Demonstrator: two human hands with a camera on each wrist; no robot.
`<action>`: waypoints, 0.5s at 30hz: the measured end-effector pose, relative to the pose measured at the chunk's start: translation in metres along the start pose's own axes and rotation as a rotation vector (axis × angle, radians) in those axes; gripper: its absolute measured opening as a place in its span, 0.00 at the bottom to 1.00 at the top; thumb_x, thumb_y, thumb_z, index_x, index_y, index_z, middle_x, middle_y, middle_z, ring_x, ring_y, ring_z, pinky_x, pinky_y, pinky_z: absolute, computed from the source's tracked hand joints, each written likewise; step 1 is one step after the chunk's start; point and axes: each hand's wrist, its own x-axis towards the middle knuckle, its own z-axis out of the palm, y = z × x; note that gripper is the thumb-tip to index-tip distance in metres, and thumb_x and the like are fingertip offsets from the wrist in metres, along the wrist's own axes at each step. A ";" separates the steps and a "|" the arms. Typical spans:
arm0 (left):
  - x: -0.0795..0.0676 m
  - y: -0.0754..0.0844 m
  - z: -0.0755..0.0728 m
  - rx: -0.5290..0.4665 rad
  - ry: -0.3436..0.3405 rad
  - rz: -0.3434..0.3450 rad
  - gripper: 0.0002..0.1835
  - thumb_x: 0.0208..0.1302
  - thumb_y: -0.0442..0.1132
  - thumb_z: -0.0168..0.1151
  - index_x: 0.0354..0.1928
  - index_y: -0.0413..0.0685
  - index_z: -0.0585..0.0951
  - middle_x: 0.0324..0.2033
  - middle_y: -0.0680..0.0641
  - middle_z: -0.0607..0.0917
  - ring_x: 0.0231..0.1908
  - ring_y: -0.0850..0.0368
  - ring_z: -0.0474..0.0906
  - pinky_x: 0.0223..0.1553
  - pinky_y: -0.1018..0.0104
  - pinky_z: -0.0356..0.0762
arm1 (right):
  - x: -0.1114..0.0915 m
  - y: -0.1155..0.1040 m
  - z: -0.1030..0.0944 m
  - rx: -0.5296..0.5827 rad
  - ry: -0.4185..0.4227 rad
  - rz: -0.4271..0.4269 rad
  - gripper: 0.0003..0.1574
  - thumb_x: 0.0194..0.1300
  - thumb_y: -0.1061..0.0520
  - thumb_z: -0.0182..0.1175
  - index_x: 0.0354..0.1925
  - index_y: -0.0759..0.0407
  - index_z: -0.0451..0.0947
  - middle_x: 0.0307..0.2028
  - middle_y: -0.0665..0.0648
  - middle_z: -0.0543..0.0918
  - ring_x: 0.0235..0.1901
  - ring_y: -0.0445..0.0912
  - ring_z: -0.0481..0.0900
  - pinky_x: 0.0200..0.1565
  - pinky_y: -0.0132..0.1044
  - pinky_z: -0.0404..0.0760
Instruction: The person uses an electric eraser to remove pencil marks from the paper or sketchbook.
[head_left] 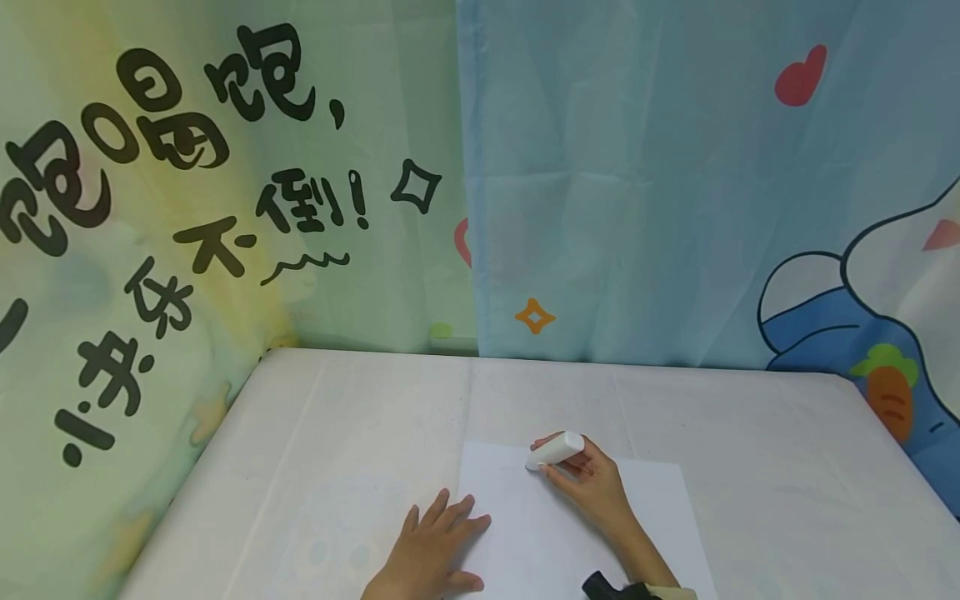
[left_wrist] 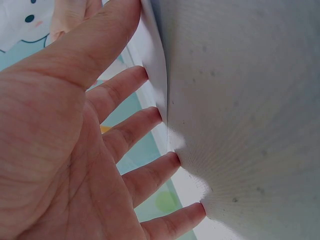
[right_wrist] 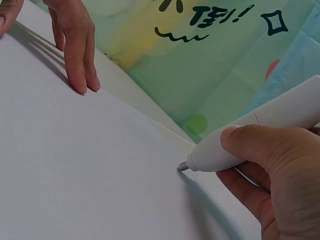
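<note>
A sheet of white paper lies on the white-covered table. My right hand holds a thick white pen-shaped tool over the far part of the sheet. In the right wrist view the thumb and fingers pinch the tool's body, and its narrow grey tip meets the paper close to an edge. My left hand, fingers spread and straight, rests at the sheet's left edge. Seen from the left wrist, the fingertips press along that edge, some on the paper and some beside it on the tablecloth.
The table's white cover shows fold creases and stretches behind and to both sides of the sheet. A printed curtain with lettering, hearts and a cartoon figure hangs behind the table and along its left side. A black strap circles the right wrist.
</note>
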 end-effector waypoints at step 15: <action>0.000 0.001 -0.001 -0.008 -0.013 -0.010 0.38 0.55 0.63 0.63 0.66 0.57 0.71 0.68 0.47 0.71 0.68 0.39 0.63 0.57 0.33 0.68 | 0.000 0.000 -0.001 -0.007 -0.004 0.014 0.25 0.51 0.80 0.65 0.49 0.76 0.73 0.43 0.74 0.82 0.47 0.34 0.82 0.48 0.26 0.80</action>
